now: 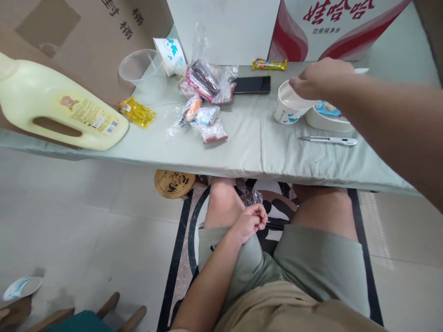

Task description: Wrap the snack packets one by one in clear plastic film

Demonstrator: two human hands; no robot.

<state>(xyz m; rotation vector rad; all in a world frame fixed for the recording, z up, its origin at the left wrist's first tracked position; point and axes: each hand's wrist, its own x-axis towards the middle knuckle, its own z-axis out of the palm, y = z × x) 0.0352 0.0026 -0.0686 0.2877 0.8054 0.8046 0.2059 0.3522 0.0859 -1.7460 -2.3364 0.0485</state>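
My right hand (320, 79) reaches over the table, closed at the far right rim of a white paper cup (289, 113) with blue leaf print. Its fingertips are partly hidden behind the rim and the back of the hand. Against the cup stands a white oval tub (328, 123) with a blue packet (327, 109) in it, partly covered by my forearm. A slim utility knife (328, 140) lies just in front of both. My left hand (252, 221) rests on my left thigh with fingers curled, and no object shows in them.
Wrapped snacks (206, 87), a black phone (252, 85) and a yellow snack bar (270, 64) lie mid-table. Leftward are a yellow packet (138, 113), a clear plastic bowl (141, 69), a second paper cup (171, 55) and a large pale-yellow jug (65, 106). Cartons (221, 27) line the back.
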